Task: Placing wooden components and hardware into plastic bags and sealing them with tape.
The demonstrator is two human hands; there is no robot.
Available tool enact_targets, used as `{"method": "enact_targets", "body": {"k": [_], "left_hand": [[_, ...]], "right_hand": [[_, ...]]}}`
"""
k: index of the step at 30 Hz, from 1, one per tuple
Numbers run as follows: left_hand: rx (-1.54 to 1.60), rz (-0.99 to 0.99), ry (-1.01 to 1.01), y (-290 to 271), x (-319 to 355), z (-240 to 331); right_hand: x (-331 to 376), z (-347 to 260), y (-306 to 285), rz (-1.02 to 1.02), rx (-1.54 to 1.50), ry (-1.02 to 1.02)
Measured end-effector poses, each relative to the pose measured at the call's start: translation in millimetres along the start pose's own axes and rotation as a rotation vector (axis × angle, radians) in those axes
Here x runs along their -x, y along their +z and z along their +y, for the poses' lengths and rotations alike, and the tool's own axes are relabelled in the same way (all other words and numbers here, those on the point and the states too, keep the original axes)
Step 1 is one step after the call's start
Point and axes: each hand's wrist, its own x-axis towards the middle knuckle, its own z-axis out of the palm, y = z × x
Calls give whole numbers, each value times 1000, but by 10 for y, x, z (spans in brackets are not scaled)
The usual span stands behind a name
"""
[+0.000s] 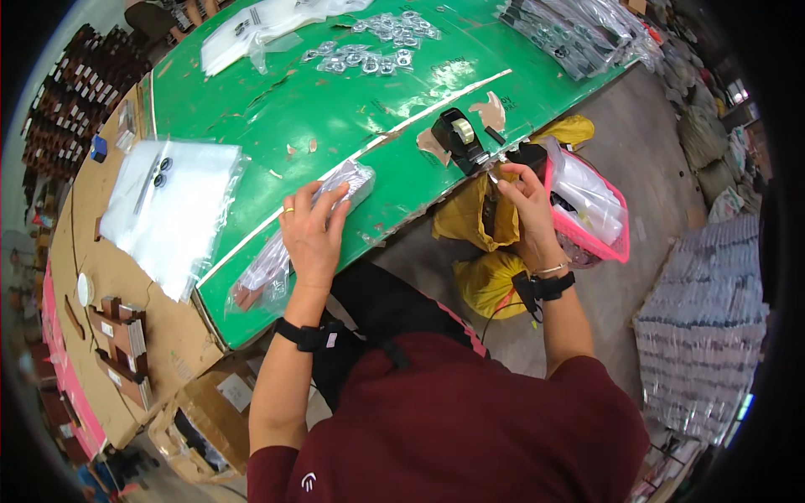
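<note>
My left hand (314, 230) lies over a long, narrow package in clear plastic (356, 181), its fingers curved round the package against the green tabletop (402, 189). The package's near end shows something brown inside. Beyond the table's near edge, my right hand (528, 205) is raised with thumb and forefinger pinched together. Something small and pale may be at those fingertips; it is too small to make out. Just left of them, a black tape dispenser (457, 138) with a roll of tape stands at the table edge.
Clear plastic bags (172, 210) lie to the left. Small bagged round parts (369, 59) and bagged long items (570, 38) are farther back. Yellow bags (478, 214) and a pink basket (616, 226) sit by the right edge. Stacked wrapped goods (704, 327) stand at right.
</note>
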Motion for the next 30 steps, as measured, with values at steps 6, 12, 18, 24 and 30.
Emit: {"method": "enact_targets", "body": {"k": [6,12,18,24,30], "left_hand": [[22,8,14,-14,-26,53],[6,31,22,-4,-5,23],[-21,81,57,94,-25,28],[-193,126,168,152,243,148],[-255,147,196,196,275,211]], "right_hand": [[-145,275,112,91,-115,-8],[-337,411,192,168,209,-159],[-117,605,270,13,234,-66],[185,-344,1638,-278,-38,-78],[80,-315,1867,-162,415,-161]]}}
